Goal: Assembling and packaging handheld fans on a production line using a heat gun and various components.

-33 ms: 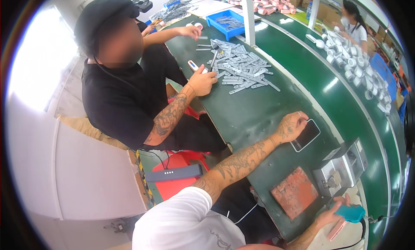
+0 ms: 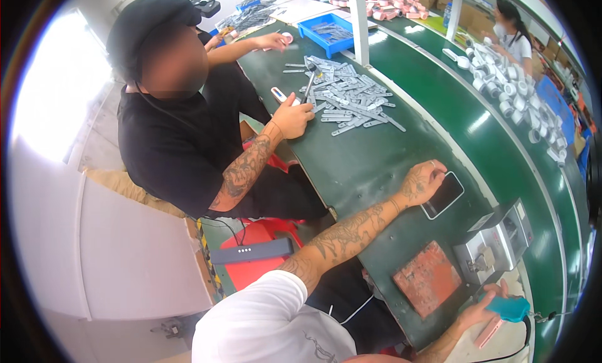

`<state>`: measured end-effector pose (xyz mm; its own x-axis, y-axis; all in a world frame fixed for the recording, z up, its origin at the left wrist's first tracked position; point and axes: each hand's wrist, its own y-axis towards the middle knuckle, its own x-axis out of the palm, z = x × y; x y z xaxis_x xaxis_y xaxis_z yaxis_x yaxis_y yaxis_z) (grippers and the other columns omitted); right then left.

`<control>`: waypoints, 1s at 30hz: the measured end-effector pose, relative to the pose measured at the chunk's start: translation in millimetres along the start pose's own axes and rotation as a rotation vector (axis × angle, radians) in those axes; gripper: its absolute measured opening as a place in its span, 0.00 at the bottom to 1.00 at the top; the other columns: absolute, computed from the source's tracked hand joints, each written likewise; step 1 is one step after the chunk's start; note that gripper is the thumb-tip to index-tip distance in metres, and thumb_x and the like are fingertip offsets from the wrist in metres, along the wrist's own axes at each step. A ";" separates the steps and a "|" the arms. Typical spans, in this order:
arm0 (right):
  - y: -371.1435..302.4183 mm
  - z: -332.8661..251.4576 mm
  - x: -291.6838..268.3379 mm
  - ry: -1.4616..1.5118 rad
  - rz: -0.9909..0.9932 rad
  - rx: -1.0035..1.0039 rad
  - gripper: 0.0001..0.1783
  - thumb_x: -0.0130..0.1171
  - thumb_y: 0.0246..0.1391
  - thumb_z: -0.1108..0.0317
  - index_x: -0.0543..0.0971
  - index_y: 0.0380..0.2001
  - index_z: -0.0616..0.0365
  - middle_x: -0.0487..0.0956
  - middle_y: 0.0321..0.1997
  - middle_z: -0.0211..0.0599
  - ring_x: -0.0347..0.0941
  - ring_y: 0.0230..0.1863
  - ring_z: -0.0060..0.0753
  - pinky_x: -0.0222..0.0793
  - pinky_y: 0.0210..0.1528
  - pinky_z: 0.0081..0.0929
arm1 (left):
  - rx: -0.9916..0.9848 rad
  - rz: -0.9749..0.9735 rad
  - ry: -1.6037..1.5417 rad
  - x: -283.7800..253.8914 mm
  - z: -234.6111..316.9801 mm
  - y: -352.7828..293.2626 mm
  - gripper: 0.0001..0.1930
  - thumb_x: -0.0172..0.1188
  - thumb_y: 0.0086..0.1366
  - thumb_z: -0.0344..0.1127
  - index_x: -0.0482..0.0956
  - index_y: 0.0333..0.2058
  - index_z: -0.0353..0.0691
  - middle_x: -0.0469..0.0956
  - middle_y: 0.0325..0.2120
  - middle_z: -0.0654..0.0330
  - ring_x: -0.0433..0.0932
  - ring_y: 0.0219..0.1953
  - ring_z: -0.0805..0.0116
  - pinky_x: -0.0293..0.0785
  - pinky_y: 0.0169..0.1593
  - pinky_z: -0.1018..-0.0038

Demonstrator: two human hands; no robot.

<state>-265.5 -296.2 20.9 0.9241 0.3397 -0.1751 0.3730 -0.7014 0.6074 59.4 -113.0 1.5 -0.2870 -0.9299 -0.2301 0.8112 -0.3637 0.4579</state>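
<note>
My left hand [image 2: 424,184] rests on the green bench with its fingers curled in, against the upper left edge of a phone [image 2: 444,197] with a dark screen and pale rim. Whether anything is inside those fingers is hidden. At the lower right, my right hand [image 2: 478,310] is closed round a teal tool [image 2: 512,308], which seems tied to a metal chain. Just below the tool is a pink boxy piece [image 2: 490,333]; I cannot tell whether the hand touches it. A reddish worn block [image 2: 429,279] lies between my forearms.
A grey metal fixture [image 2: 492,247] stands beyond the block. At my left a co-worker [image 2: 182,131] in black holds a dark-stemmed tool [image 2: 309,87] by a heap of grey strips [image 2: 354,96]. Behind are a blue tray [image 2: 327,36] and a green conveyor [image 2: 464,106] bearing white parts [image 2: 511,90].
The co-worker's far hand has shifted slightly up and back and now is at a small pale round part. My own hands have not visibly moved.
</note>
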 end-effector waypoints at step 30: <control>-3.3 -9.3 -0.7 -0.010 0.003 0.046 0.42 0.60 0.64 0.36 0.73 0.58 0.70 0.74 0.34 0.30 0.69 0.37 0.28 0.63 0.41 0.28 | -0.233 0.064 -0.080 -67.0 48.3 -88.7 0.10 0.62 0.73 0.34 0.83 0.48 0.40 0.85 0.29 0.65 0.77 0.28 0.79 0.75 0.36 0.77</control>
<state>-268.1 -288.3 26.3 0.9258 0.3319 -0.1810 0.3736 -0.7303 0.5719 -18.0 -21.1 17.8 -0.2633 -0.9553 -0.1341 0.9218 -0.2902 0.2570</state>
